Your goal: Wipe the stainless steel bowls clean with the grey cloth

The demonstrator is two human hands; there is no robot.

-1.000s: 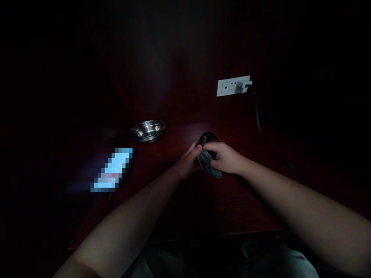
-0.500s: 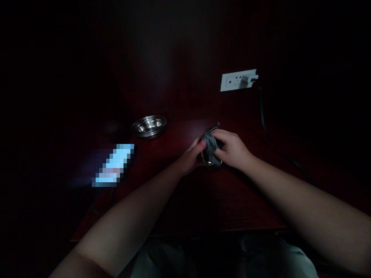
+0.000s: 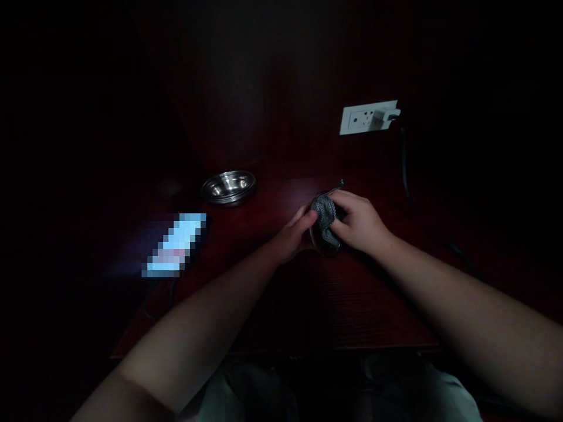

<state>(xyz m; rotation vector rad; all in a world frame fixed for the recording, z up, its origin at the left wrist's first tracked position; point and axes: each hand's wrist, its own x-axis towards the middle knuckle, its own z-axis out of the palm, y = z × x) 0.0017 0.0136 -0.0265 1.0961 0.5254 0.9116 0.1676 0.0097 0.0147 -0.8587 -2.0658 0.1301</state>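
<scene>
A dark grey cloth [image 3: 324, 212] with a fine light pattern is bunched up between my hands, above the table. Under and around it curves the thin shiny rim of a round metal bowl [image 3: 325, 252], tilted and mostly covered. My left hand [image 3: 294, 234] is closed on the bowl's left side, its thumb pressing at the cloth's edge. From the right, my right hand [image 3: 357, 221] grips the cloth, fingers curled over it and partly hidden. A loose end of the cloth sticks up at the top.
Several nested metal bowls [image 3: 229, 189] stand at the back left of the dark red table [image 3: 264, 328]. A lit, pixelated screen [image 3: 176, 246] is nearer on the left, with a thin cord below. A wall socket [image 3: 367, 117] holds a plugged-in charger; its cable [image 3: 405, 176] runs down right.
The whole view has shifted slightly. Both hands still hold the bowl and cloth, and the bowl's shiny rim shows a little less brightly.
</scene>
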